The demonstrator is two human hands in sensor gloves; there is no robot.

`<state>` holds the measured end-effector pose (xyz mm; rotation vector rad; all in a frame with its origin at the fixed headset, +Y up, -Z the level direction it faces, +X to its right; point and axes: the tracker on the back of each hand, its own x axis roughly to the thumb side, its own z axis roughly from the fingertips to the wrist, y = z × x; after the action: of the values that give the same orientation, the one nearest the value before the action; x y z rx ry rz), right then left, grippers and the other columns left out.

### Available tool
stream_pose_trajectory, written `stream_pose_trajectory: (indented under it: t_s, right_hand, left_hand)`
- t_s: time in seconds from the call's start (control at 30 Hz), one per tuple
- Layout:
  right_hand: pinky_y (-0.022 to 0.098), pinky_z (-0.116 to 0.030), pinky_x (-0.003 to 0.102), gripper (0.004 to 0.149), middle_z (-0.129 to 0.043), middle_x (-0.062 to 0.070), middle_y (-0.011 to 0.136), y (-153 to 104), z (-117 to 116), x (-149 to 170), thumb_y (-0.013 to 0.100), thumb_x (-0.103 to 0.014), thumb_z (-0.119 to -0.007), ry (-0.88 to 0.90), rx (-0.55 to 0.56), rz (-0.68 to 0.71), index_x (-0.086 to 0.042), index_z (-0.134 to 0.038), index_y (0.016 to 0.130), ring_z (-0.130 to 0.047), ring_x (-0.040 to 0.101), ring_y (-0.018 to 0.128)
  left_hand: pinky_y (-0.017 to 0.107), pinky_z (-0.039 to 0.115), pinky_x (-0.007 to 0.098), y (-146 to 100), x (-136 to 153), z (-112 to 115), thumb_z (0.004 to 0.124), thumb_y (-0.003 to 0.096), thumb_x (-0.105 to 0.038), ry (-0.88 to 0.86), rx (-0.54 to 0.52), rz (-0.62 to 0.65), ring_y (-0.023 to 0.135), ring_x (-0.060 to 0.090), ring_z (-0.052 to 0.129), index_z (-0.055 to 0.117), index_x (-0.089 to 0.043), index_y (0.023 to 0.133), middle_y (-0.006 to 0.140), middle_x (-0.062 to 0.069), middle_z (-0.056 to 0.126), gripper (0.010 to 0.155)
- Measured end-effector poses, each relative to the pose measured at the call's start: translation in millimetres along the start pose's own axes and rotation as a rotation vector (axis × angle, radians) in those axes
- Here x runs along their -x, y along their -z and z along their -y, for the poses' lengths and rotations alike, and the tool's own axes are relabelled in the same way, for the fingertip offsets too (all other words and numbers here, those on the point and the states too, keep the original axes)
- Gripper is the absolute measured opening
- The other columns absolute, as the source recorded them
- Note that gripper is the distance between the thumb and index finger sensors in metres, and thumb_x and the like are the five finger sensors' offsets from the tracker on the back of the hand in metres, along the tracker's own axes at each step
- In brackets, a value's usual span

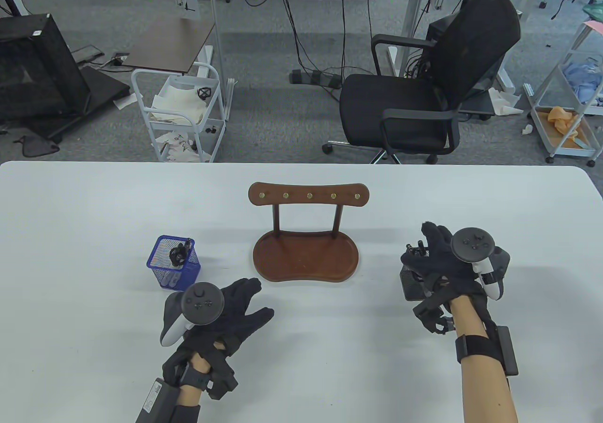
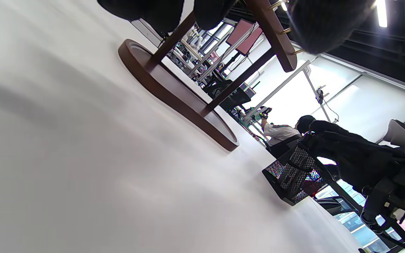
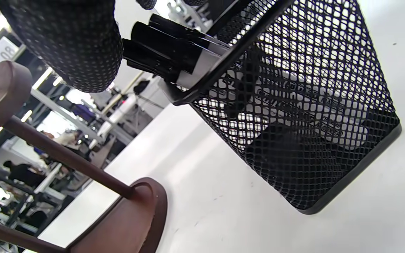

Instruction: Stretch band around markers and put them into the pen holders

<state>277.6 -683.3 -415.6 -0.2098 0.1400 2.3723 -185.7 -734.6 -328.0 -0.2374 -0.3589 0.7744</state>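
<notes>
Left hand [image 1: 226,307] flat over white tabletop [image 1: 94,234], fingers [image 1: 252,317] spread, holding nothing. Blue mesh pen holder [image 1: 173,263] just beyond it, black markers [image 1: 180,252] standing inside. Right hand [image 1: 443,258] over black mesh pen holder [image 3: 294,116]; marker bundle [image 3: 174,52] leaning on holder's rim, fingers [image 3: 72,42] at caps, grip unclear. Brown wooden rack [image 1: 306,234] between both holders.

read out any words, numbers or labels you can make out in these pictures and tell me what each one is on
"08" as it appears, on a white sign in the room behind, in the right wrist view; the camera is tilted, so it may read otherwise upright.
Print on the markers inside the black mesh pen holder: hidden by the mesh, unreadable.
Scribbled papers on the white cart: too small to read.
</notes>
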Motion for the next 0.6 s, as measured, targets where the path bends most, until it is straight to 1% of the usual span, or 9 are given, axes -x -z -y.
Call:
stream_pose_trajectory:
  t_s: [0.17,0.3,0.4,0.5,0.6]
  right_hand:
    - [0.074,-0.01,0.067,0.083,-0.031,0.007,0.126,-14,-4,-22,0.049,-0.047,-0.088,-0.112,0.036,0.064,-0.029,-0.038,0.112,-0.014,0.037,0.111]
    - [0.074,-0.012,0.067,0.082,-0.031,0.008,0.127,-28,-17,-44,0.048,-0.046,-0.089,-0.16,0.029,0.141,-0.028,-0.042,0.112,-0.014,0.038,0.112]
    - [0.074,-0.012,0.068,0.083,-0.03,0.008,0.128,-41,-32,-63,0.047,-0.047,-0.089,-0.201,0.006,0.21,-0.027,-0.042,0.112,-0.013,0.038,0.112]
    - [0.075,-0.013,0.068,0.083,-0.03,0.007,0.128,-56,-53,-80,0.047,-0.049,-0.089,-0.262,-0.036,0.276,-0.027,-0.043,0.113,-0.013,0.038,0.113]
    - [0.076,-0.018,0.069,0.085,-0.031,0.008,0.129,-74,-79,-92,0.046,-0.053,-0.088,-0.307,-0.082,0.341,-0.027,-0.043,0.113,-0.016,0.039,0.114]
  left_hand:
    - [0.074,0.029,0.082,0,-3,1,0.071,0.0574,-0.062,0.046,-0.003,0.002,0.114,0.06,0.031,0.039,-0.013,0.119,0.129,0.029,0.036,0.086]
    - [0.072,0.025,0.084,-1,-8,4,0.073,0.057,-0.062,0.111,-0.001,0.005,0.115,0.06,0.028,0.039,-0.014,0.12,0.13,0.027,0.035,0.086]
    - [0.07,0.024,0.086,-2,-14,5,0.073,0.0564,-0.062,0.162,-0.005,0.01,0.115,0.061,0.026,0.039,-0.015,0.12,0.131,0.026,0.034,0.086]
    - [0.069,0.023,0.087,-1,-17,8,0.074,0.0562,-0.063,0.192,0.003,0.006,0.115,0.062,0.024,0.039,-0.016,0.12,0.131,0.025,0.033,0.086]
    - [0.067,0.021,0.089,1,-19,10,0.075,0.0553,-0.063,0.241,0.018,-0.013,0.114,0.064,0.019,0.038,-0.016,0.12,0.131,0.026,0.031,0.088]
